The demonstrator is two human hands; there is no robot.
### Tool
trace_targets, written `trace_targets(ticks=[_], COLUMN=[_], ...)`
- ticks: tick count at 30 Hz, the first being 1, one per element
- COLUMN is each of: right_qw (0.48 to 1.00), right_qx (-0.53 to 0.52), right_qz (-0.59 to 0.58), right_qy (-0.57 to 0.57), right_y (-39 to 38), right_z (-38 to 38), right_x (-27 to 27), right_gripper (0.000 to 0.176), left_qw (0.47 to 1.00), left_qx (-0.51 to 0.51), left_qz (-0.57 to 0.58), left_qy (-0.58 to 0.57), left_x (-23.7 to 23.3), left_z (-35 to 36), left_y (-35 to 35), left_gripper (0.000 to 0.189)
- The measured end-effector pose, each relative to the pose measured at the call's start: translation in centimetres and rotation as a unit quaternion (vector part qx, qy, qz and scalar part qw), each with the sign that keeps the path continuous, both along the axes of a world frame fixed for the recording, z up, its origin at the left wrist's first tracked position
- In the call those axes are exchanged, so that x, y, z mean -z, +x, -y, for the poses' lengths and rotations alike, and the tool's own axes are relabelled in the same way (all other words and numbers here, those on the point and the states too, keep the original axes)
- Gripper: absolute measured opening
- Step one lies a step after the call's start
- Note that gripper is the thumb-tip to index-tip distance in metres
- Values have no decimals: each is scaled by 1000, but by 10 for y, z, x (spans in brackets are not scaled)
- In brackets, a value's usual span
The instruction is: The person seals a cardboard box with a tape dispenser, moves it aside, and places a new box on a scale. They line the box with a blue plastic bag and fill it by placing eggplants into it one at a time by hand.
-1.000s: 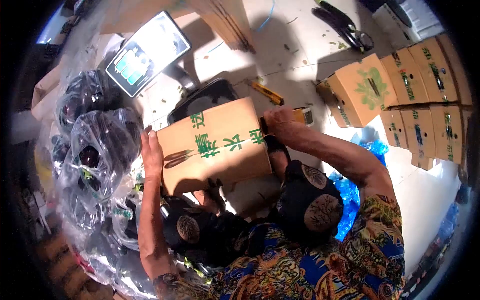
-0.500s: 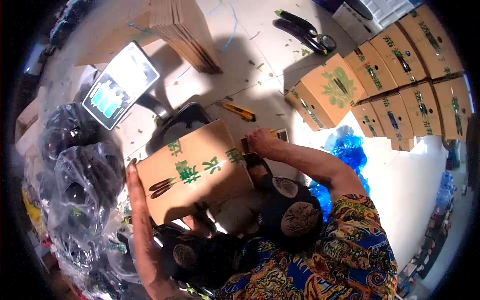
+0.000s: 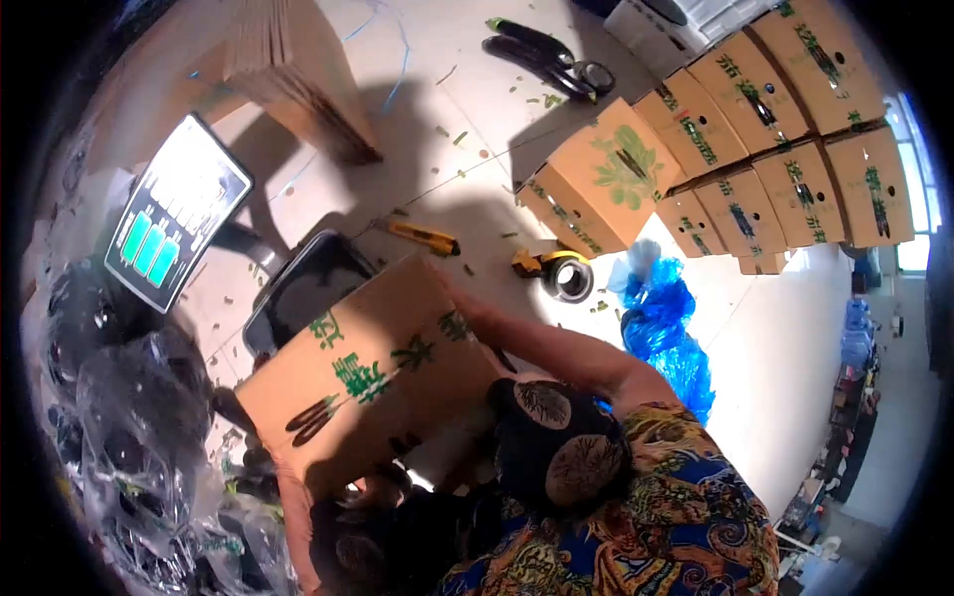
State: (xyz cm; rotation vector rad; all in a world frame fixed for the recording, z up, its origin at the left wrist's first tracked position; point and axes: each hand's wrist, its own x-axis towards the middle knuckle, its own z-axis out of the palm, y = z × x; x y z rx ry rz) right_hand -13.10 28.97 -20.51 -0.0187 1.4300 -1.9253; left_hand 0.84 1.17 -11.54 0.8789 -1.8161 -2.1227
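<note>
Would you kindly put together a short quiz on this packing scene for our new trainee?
1. True or false: the tape roll lies on the floor, apart from the held box.
2. The lettering on that box is: A red, B green, C blue.
3. What does the right hand touch?
Key: 1 true; 2 B; 3 the box's edge.

The cardboard box [image 3: 368, 372] hides the left hand entirely and most of the right hand [image 3: 465, 304], its grip unreadable. The box also covers part of the black scale tray [image 3: 298, 293]. Bagged produce [image 3: 129, 417] blurs into the dark left rim, and the stacked cartons [image 3: 795, 119] are cropped at top.
</note>
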Motion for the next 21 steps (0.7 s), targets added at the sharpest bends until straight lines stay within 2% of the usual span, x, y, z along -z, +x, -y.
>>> trace_targets(ticks=[3,7,12,14,15,18,21], right_qw=[999,991,958,947,946,948,967], right_qx=[-9,-27,-7,19,45,100,132], right_qz=[9,110,253,293,315,286,212], right_qy=[-32,-68,-136,-131,-58,-102,-47], right_y=[-9,-11,23,40,42,51,38], right_z=[5,4,-21,-33,-36,-55,-100], right_x=[41,68,78,77,59,78,72], right_gripper=[69,66,62,61,61,55,50], left_qw=[1000,999,998,996,996,989,973], left_qx=[8,15,37,57,68,120,198], left_qz=[9,23,38,42,41,35,29], left_qy=[9,19,35,46,51,73,118], left_x=[1,3,1,-3,-5,-18,-30], left_z=[-7,-9,-12,-19,-22,-34,-58], left_y=[3,1,-9,-19,-23,-47,-84], left_gripper=[76,76,78,78,78,79,80])
